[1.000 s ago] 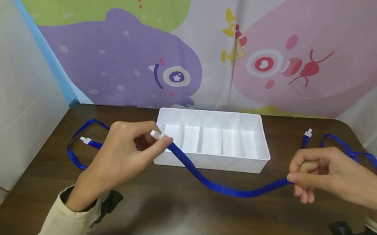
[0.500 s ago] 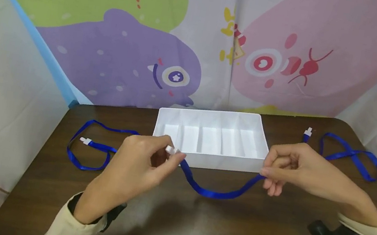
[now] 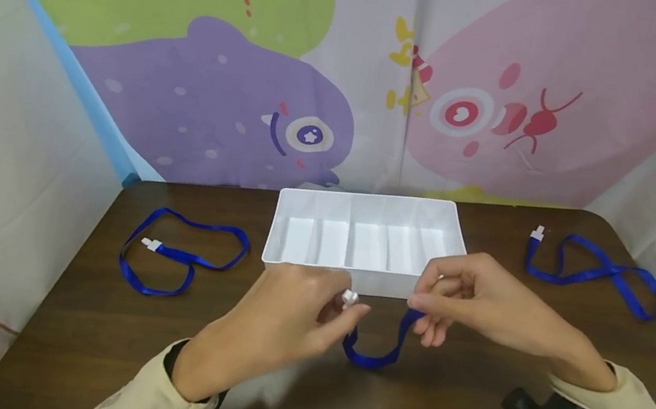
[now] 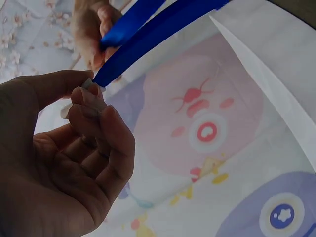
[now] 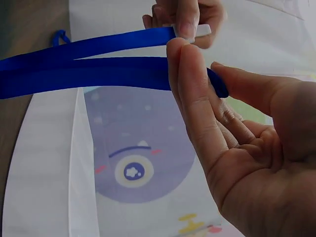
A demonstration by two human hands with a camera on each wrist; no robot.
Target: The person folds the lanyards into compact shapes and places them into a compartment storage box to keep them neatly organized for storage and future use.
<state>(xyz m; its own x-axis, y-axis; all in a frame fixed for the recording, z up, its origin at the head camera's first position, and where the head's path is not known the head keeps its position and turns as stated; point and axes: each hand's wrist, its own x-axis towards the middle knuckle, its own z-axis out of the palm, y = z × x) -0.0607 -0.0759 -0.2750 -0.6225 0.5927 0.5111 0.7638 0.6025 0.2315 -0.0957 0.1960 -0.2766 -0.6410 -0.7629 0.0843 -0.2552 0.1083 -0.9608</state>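
Observation:
A blue lanyard [image 3: 370, 361] hangs in a short U between the two hands, in front of the white box. My left hand [image 3: 289, 317] pinches its white plastic clip [image 3: 349, 298] between thumb and fingers; the left wrist view shows the blue strap [image 4: 148, 47] running up from that clip. The strap's other end is pinched by my right hand [image 3: 475, 298], beside the box's front right corner. From the right wrist, the blue band [image 5: 123, 74] passes between thumb and fingertips, with the left hand [image 5: 190, 19] and clip close behind.
Behind the hands stands a white box [image 3: 317, 271] with several compartments. A second blue lanyard [image 3: 135, 284] lies looped on the table [image 3: 78, 336] at left, and a third lanyard [image 3: 606, 269] lies at right. A cartoon-print cloth [image 3: 371, 139] hangs behind the table.
Both hands have come closer together, the left moving right and down, the right moving left. The strap between them has drawn into a narrower, deeper loop. Each hand keeps its pinch.

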